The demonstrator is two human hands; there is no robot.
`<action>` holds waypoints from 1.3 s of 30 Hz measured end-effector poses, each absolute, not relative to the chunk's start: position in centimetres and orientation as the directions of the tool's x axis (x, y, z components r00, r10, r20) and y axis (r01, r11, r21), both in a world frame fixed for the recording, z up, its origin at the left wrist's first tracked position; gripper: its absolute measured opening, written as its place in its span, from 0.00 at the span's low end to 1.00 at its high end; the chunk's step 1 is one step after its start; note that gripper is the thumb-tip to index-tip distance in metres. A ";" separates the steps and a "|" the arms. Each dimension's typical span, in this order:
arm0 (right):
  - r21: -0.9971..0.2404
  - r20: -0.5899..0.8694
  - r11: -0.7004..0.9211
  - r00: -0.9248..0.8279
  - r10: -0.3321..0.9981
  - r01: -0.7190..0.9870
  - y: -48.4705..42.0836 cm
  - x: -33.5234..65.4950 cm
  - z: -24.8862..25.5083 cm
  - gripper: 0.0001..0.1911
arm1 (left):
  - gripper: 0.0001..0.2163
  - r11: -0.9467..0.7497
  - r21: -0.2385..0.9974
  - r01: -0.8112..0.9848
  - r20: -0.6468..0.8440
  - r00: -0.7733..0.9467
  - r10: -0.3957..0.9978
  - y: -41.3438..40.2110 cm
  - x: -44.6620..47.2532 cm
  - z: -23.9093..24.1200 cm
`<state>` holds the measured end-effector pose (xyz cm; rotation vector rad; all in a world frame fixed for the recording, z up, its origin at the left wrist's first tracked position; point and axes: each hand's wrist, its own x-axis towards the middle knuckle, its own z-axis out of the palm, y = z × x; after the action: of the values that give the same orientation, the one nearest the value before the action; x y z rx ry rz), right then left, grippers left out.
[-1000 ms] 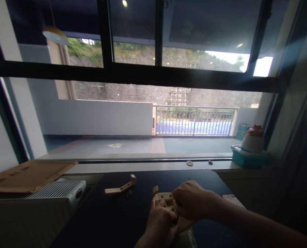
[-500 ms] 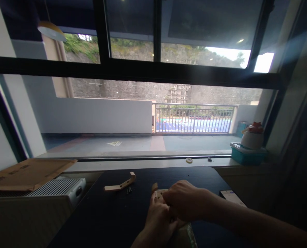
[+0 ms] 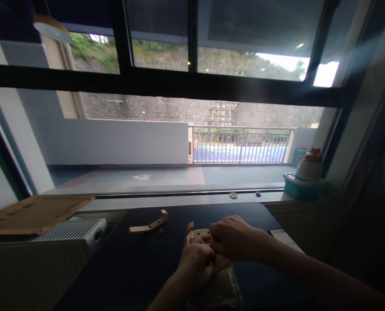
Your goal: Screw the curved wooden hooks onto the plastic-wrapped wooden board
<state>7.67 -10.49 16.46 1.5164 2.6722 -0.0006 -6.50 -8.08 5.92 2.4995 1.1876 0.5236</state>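
Left hand (image 3: 195, 261) and right hand (image 3: 234, 237) still gripping wooden piece (image 3: 200, 234), barely shifted, plastic bag (image 3: 220, 290) beneath

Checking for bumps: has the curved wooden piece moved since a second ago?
No. The curved wooden piece keeps its place beside the small screws; only the camera shifted.

Daylight is pouring in through the window (image 3: 192, 142), leaving the room dim and backlit. The dark table (image 3: 127, 268), the left hand (image 3: 195, 263), the right hand (image 3: 233, 237) and the wooden piece (image 3: 200, 234) are sitting in shadow, their detail looking muddy. The sky (image 3: 325, 73) is blowing out to white. Lamp reflections (image 3: 299, 45) are glinting in the glass. Pale haze is washing over the right edge, and the window frame (image 3: 179, 84) is bowing toward the corners.
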 end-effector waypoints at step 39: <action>-0.003 -0.102 0.633 -0.630 0.770 0.774 -9.5 7.9 16.4 0.08 | 0.09 -0.617 0.421 0.664 0.259 0.564 0.784 -8.1 -6.3 5.5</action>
<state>7.95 -9.51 16.43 1.3059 2.7560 -0.0711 -6.29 -8.14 5.50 2.5244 1.1984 0.6201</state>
